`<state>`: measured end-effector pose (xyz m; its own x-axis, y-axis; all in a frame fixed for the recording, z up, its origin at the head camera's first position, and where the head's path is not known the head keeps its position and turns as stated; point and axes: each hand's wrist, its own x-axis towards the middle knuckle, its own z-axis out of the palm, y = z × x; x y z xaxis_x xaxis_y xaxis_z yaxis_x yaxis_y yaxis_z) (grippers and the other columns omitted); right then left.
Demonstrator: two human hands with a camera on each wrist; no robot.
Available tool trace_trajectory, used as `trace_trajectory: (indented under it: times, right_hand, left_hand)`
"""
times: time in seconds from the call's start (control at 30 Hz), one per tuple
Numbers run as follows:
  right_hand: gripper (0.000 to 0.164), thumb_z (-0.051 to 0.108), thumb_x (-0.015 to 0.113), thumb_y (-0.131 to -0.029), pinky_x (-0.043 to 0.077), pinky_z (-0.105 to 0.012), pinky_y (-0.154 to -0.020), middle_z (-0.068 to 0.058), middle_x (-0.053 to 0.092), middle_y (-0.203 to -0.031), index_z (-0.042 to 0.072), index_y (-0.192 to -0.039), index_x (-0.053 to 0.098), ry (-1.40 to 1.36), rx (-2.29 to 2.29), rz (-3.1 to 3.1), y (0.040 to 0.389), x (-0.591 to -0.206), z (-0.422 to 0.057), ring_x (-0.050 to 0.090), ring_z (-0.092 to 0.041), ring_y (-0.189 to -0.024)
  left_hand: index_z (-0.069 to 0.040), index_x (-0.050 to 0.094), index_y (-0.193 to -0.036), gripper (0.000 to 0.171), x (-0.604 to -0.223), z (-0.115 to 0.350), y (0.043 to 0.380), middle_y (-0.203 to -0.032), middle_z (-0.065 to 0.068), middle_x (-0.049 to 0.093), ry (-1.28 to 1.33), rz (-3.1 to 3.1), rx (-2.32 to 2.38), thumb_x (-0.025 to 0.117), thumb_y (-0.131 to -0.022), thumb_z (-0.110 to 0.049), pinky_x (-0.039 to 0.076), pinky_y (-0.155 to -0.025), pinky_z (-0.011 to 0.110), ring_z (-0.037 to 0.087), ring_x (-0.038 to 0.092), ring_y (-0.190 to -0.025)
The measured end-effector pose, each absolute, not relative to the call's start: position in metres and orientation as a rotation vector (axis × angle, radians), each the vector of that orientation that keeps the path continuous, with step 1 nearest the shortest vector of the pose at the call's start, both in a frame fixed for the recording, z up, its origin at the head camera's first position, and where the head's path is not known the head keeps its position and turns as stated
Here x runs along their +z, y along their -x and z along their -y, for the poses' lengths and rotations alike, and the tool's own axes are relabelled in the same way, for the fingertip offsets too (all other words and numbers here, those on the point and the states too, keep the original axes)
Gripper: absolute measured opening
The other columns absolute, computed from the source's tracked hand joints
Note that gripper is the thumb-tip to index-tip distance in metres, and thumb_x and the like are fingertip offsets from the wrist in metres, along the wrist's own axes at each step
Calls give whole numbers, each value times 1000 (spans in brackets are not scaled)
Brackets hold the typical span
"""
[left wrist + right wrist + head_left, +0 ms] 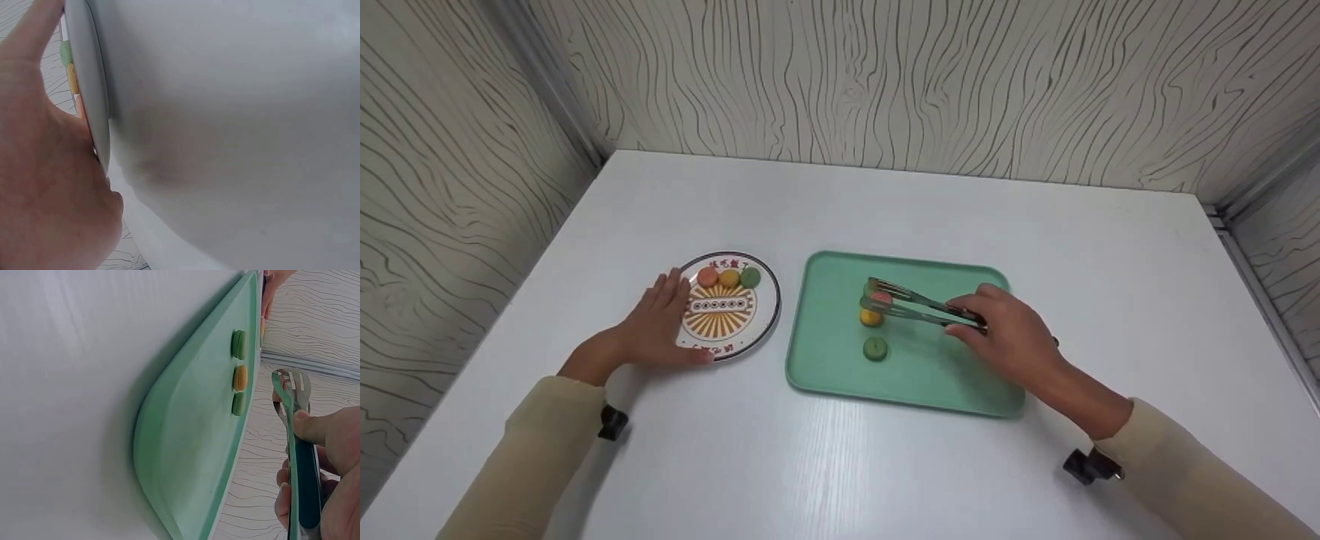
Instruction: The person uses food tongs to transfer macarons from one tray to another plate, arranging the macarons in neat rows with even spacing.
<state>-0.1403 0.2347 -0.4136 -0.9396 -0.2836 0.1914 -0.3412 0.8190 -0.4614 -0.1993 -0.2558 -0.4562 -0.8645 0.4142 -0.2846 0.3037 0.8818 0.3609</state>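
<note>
My right hand [1012,330] grips metal tongs [919,296] with dark handles above the green tray. Between the tong ends a pink macaron [880,299] is held, raised off the tray in the right wrist view. Below it on the tray lie a yellow macaron [241,378] and two green ones, the nearer green macaron [875,349] standing apart; the farther one is partly hidden by the tongs. My left hand [656,326] rests at the left rim of a patterned round plate [769,300], fingers straight, thumb along the near rim.
On the plate's far side, an orange-pink macaron [708,277], a yellow macaron [729,278] and a green macaron [750,277] sit in a row. The green tray [960,401] has a raised rim. Wood-grain panels [855,82] surround the white table [810,465].
</note>
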Motion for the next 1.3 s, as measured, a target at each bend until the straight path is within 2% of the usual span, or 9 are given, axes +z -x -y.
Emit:
trace_trajectory:
  times: [1.3]
  right_hand:
    - [27,20,84,-86,41,-27,-60,4,54,-81,12,-111,78,-549,831,2878,157,-413,-200,47,-11,-69]
  left_hand:
    - [14,2,-157,132,-454,255,200,-165,32,-12,-510,-2681,445,71,-80,-69,1,-121,62,50,-13,-151]
